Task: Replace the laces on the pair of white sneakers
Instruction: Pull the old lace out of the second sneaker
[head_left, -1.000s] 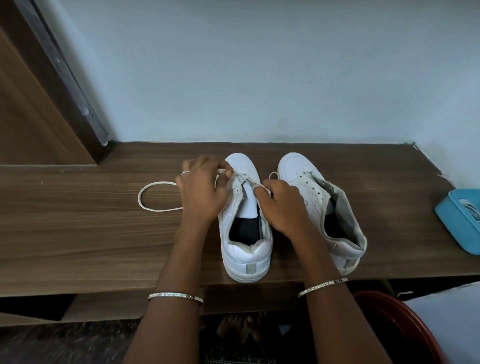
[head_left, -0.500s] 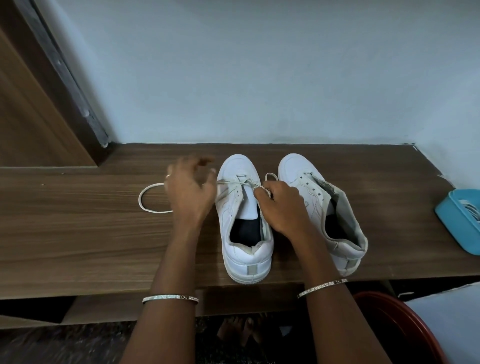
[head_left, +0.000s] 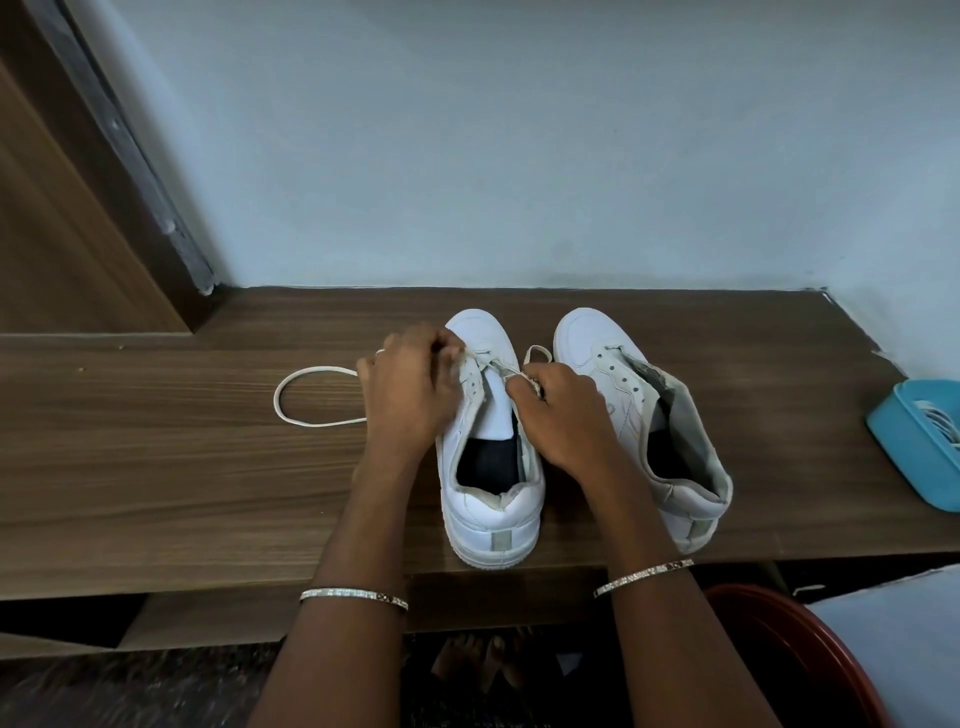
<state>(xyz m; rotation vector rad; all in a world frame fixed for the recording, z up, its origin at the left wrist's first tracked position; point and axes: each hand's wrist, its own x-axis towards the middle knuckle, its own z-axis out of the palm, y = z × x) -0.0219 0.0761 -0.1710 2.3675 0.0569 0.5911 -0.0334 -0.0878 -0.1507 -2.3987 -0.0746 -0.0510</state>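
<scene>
Sneakers (head_left: 589, 338) in white stand heels toward me on the wooden shelf (head_left: 156, 493), eyelets facing up for threading; at the left sneaker (head_left: 491, 499) my left hand (head_left: 410, 400) and right hand (head_left: 563, 421), fingers curled, each pinch the lace (head_left: 283, 395) taut, its slack looped aside leftward.

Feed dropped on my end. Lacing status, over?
Left hand and right hand each pinch the lace at the left sneaker's front eyelets. Right sneaker unlaced. Nothing blocking.

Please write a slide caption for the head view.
Left hand and right hand pinch a lace at the front eyelets of one sneaker; the other sneaker stands unlaced.
</scene>
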